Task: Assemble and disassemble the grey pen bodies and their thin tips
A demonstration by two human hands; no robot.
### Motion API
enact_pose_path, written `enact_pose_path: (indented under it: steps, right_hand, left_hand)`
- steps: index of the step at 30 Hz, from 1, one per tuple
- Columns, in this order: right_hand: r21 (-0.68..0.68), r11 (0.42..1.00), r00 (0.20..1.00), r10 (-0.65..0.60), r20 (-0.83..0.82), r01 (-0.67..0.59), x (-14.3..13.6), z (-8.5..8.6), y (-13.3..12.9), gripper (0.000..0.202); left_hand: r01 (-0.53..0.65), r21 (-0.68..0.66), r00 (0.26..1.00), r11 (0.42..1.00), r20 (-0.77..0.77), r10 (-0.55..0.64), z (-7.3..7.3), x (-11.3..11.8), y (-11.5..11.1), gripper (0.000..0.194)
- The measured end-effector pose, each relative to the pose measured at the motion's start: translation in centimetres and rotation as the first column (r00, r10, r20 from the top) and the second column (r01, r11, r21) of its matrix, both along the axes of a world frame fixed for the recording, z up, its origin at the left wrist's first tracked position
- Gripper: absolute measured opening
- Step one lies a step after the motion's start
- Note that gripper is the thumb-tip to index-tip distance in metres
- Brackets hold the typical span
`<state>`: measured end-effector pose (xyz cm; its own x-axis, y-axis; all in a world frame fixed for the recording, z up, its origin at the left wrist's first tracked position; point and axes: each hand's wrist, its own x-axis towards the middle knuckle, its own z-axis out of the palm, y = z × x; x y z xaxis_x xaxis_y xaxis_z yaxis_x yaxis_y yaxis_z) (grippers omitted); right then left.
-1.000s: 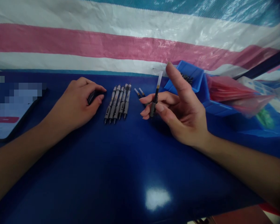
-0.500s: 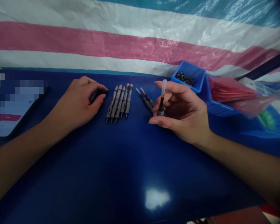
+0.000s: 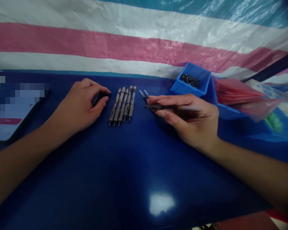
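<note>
In my right hand (image 3: 194,118), closed between thumb and fingers, is a pen refill with a grey grip (image 3: 162,107). Its tip points left and its clear tube lies back toward the palm. Behind those fingertips, two more refills (image 3: 144,94) rest on the table, partly covered. My left hand (image 3: 86,100) lies on the table, curled around a small dark object (image 3: 96,98) whose kind I cannot make out. Several clear pens with grey grips (image 3: 121,107) lie side by side between the hands, tips toward me.
A blue bin (image 3: 194,89) of small dark parts stands at the back right. Beside it, another blue bin (image 3: 230,110) carries red plastic bags (image 3: 242,94). A tablet-like screen (image 3: 12,111) lies on the left. Striped sheeting (image 3: 110,41) hangs behind the blue table (image 3: 110,185).
My right hand has turned the refill from upright to nearly level, tip now leftward, and its fingers have closed together more. My left hand and the row of pens have stayed put.
</note>
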<state>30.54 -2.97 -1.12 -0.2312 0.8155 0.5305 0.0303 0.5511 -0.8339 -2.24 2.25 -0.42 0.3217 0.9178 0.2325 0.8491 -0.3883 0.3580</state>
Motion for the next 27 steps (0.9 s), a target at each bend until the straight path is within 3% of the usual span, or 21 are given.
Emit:
enact_pose_path:
  steps: [8,12,15,21,27]
  right_hand:
    - [0.261,0.965,0.992,-0.007,0.124,-0.026,0.8,0.2,1.2,0.040]
    - [0.289,0.957,0.983,-0.055,0.174,0.003,1.1,0.2,1.3,0.045]
    - [0.215,0.976,0.990,-0.072,0.123,0.045,0.9,0.1,1.0,0.042]
    - [-0.116,0.993,0.999,-0.038,-0.006,0.037,0.2,0.2,0.6,0.024]
    - [-0.107,0.994,0.999,0.015,-0.043,-0.019,0.1,0.6,0.5,0.022]
  left_hand:
    - [0.010,0.025,1.000,1.000,0.013,-0.011,-0.5,-0.3,0.4,0.036]
    - [0.001,0.042,1.000,0.999,0.009,-0.002,-0.5,-0.2,0.2,0.034]
    - [0.001,0.045,1.000,0.999,-0.002,-0.001,-0.4,-0.2,0.2,0.034]
    - [0.002,0.023,1.000,1.000,0.014,-0.003,-0.4,-0.2,0.2,0.032]
    - [0.002,0.007,1.000,1.000,0.004,-0.002,-0.3,-0.2,0.2,0.035]
